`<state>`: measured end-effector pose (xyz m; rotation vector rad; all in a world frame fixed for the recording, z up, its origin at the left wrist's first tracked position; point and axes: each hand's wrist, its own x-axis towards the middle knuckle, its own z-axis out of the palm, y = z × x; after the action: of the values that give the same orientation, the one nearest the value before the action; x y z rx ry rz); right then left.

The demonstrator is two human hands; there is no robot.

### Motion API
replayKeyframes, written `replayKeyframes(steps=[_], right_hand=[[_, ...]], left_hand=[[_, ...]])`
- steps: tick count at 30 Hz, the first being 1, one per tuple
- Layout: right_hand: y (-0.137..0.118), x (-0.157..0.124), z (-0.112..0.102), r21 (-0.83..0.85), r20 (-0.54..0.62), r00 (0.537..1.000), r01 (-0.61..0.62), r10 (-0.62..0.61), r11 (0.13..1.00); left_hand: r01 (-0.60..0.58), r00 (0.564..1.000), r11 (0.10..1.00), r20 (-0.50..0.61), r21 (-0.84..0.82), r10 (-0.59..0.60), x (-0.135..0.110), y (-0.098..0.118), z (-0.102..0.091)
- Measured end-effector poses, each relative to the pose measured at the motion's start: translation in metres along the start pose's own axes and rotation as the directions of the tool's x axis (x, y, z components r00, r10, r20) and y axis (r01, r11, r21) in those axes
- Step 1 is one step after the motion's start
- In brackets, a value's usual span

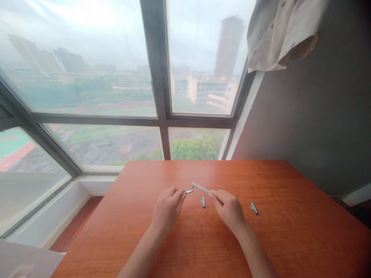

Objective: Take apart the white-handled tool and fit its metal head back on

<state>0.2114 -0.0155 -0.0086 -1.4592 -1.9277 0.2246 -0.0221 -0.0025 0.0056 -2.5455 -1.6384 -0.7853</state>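
My left hand (168, 204) is closed, thumb and fingers pinching a slim silver metal rod (189, 191) with a bent end. A pale grey stick (202, 188) slants up and left from the closed fingers of my right hand (228, 208). The tip of the stick meets or overlaps the bent end of the rod; whether they are joined I cannot tell. Both are held above the table. On the wood between my hands lies a small green and black piece (203, 202), resembling a razor cartridge. A similar small piece (254, 208) rests to the right of my right hand.
The reddish-brown wooden table (290, 239) stretches out beneath both hands. Beyond its far edge stands a large window with a grey frame (164, 122). A pale button-up garment (284, 34) hangs at the upper right, against a grey wall (307, 108).
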Motion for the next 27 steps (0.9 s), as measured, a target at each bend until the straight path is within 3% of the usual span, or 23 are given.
replayKeyframes(steps=[17,22,27], right_hand=[[-0.0006,0.0000,-0.0009,-0.014,-0.041,0.998,-0.041,0.040,0.999],[0.0000,0.0018,-0.0025,0.119,-0.079,0.996,-0.024,0.034,0.993],[-0.0007,0.0016,-0.0008,0.128,-0.007,1.000,-0.028,0.029,0.991]], left_hand=[[-0.012,0.999,1.000,-0.035,-0.018,0.012,-0.0004,-0.0011,0.0021],[-0.013,0.998,0.999,-0.055,-0.032,0.011,-0.0001,-0.0013,0.0014],[-0.019,0.998,0.999,-0.063,-0.028,0.017,-0.0002,-0.0014,0.0012]])
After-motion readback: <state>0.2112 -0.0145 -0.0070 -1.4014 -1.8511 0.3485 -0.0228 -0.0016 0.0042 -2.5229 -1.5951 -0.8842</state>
